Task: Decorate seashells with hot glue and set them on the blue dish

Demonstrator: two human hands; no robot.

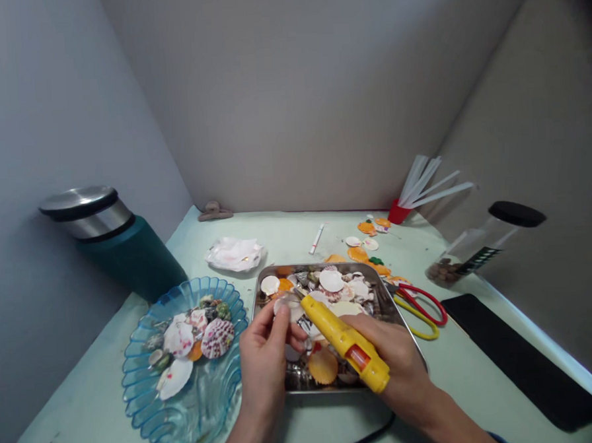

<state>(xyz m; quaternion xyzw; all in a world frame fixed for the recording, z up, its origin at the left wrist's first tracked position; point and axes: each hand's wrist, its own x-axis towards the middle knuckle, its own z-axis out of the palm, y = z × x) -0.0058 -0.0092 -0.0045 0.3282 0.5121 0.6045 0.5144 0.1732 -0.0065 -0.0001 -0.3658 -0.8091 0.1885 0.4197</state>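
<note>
My right hand (395, 352) is wrapped round a yellow glue gun (339, 335), whose nozzle points up and left over the metal tray (335, 391). My left hand (269, 335) pinches a small pale shell (282, 305) close to the nozzle. Whether nozzle and shell touch is hard to tell. Beneath both hands the tray holds many shells, among them an orange scallop shell (323, 366) near its front and a white shell (331, 280) near its back.
A blue scalloped dish (187, 419) of shells and a green tumbler (129, 256) stand left. Rightward are scissors (422, 311), a black slab (526, 361) and a clear jar (476, 248). Behind lie crumpled plastic (235, 254), a marker (317, 239), orange shells (357, 254) and a red cup (399, 212) of sticks.
</note>
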